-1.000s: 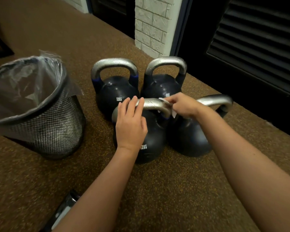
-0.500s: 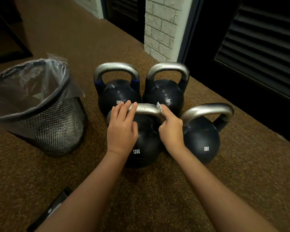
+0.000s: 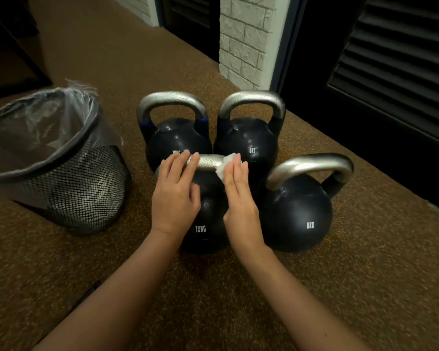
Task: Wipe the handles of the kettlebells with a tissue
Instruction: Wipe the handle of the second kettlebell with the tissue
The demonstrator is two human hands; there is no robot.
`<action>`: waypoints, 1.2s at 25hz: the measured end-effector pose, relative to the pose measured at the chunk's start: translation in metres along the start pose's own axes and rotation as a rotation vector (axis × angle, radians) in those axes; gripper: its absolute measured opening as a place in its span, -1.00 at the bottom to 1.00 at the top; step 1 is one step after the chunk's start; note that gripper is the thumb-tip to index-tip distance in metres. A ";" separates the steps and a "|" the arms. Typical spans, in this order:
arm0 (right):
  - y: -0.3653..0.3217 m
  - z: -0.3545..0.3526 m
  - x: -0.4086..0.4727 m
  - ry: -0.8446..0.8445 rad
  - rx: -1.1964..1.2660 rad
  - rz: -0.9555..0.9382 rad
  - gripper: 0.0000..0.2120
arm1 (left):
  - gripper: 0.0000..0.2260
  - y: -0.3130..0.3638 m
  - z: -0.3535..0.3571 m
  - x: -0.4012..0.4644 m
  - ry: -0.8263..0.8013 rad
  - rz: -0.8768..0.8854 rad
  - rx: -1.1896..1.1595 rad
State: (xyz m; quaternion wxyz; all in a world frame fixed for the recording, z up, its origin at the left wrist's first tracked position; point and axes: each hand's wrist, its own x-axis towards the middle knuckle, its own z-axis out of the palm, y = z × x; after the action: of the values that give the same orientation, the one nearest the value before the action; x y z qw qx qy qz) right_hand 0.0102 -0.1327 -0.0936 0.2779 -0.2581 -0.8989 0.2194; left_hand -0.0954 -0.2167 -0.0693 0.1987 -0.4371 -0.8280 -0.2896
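Since the near kettlebell (image 3: pixel 208 214) is marked 12KG, it is judged heavy and rigid. Its metal handle (image 3: pixel 209 162) is steadied beneath straight left hand (image 3: pixel 175 196) fingers. A soft, light tissue (image 3: pixel 226 167) is pressed under straight right hand (image 3: pixel 240 196) fingers.

A brown speckled rubber floor (image 3: pixel 314 287) carries everything here. Four black kettlebells with silver handles stand on it in a tight cluster near its right edge along the dark louvred wall: a near 12KG kettlebell (image 3: pixel 208 224), a near 8KG kettlebell (image 3: pixel 295 214), a far-left kettlebell (image 3: pixel 175 138) and a far 8KG kettlebell (image 3: pixel 247 140). A mesh wastebasket (image 3: pixel 81 188) lined with clear plastic stands on the floor just left of the cluster.
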 end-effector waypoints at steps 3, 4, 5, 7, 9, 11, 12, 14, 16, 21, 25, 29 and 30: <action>0.014 0.005 -0.016 -0.003 -0.015 0.039 -0.13 | -0.54 -0.001 0.000 -0.001 -0.002 0.003 -0.005; 0.015 0.006 -0.019 0.000 0.002 0.066 -0.13 | -0.54 0.000 0.001 -0.001 -0.002 0.004 -0.002; 0.014 0.008 -0.020 0.009 0.020 0.068 -0.13 | -0.54 0.000 0.001 -0.002 0.002 0.003 0.004; 0.010 0.014 -0.016 0.026 0.037 0.025 -0.14 | -0.54 0.001 0.003 -0.001 0.017 -0.002 0.006; 0.013 0.017 -0.013 0.023 0.024 -0.007 -0.13 | -0.54 0.001 0.004 -0.001 0.026 -0.007 0.002; 0.018 0.017 -0.017 0.025 0.024 -0.001 -0.14 | -0.53 0.001 0.004 -0.003 0.031 0.001 0.010; 0.019 0.016 -0.020 0.032 0.036 0.024 -0.16 | -0.53 0.001 0.004 -0.003 0.030 0.005 0.010; 0.013 0.011 -0.017 0.061 0.147 0.110 -0.21 | -0.52 0.000 0.004 -0.003 0.025 0.004 0.002; 0.007 0.002 0.002 0.128 0.306 0.178 -0.34 | -0.51 0.000 0.005 -0.003 0.023 -0.003 -0.003; 0.021 -0.039 0.071 -0.211 0.280 0.286 -0.50 | -0.51 -0.001 0.006 -0.004 0.036 0.006 -0.004; 0.017 -0.055 0.094 -0.474 0.312 0.330 -0.60 | -0.50 -0.003 0.006 -0.004 0.032 0.019 0.005; 0.016 -0.048 0.078 -0.308 0.320 0.298 -0.50 | -0.50 -0.003 0.006 -0.004 0.031 0.017 0.015; 0.018 -0.045 0.073 -0.267 0.326 0.308 -0.49 | -0.50 -0.002 0.006 -0.004 0.030 0.016 0.017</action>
State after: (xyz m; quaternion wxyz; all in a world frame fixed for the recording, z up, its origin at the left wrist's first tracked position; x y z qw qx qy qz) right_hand -0.0077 -0.0647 -0.0413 0.1580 -0.3124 -0.8305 0.4333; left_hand -0.0955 -0.2168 -0.0770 0.2170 -0.4375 -0.8239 -0.2876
